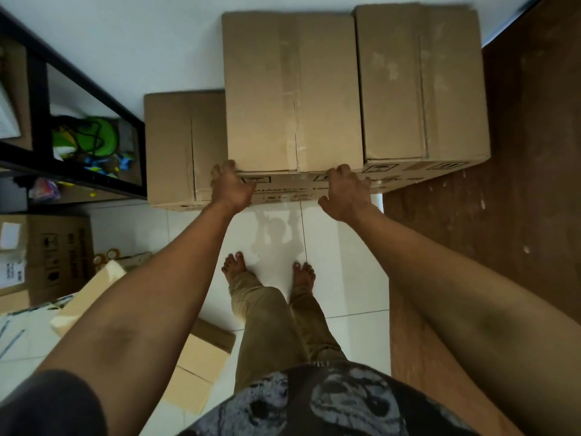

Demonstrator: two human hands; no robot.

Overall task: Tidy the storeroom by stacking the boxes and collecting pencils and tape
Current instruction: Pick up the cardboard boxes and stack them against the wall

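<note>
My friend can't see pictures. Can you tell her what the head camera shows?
A person standing barefoot on white tiles has both hands, left hand and right hand, on the near top edge of the middle cardboard box. A lower box sits to its left, another box to its right, and a black shelf stands far left.

White glossy floor tiles [345,247] carry the load; a low cardboard box [176,146] sits on them against the wall, beside a black metal shelving unit [41,99]; a printed carton [59,250] and flattened cardboard pieces [201,360] lie at the left; two bare feet [234,267] stand mid-floor; a brown wooden surface [503,231] borders the right.
</note>
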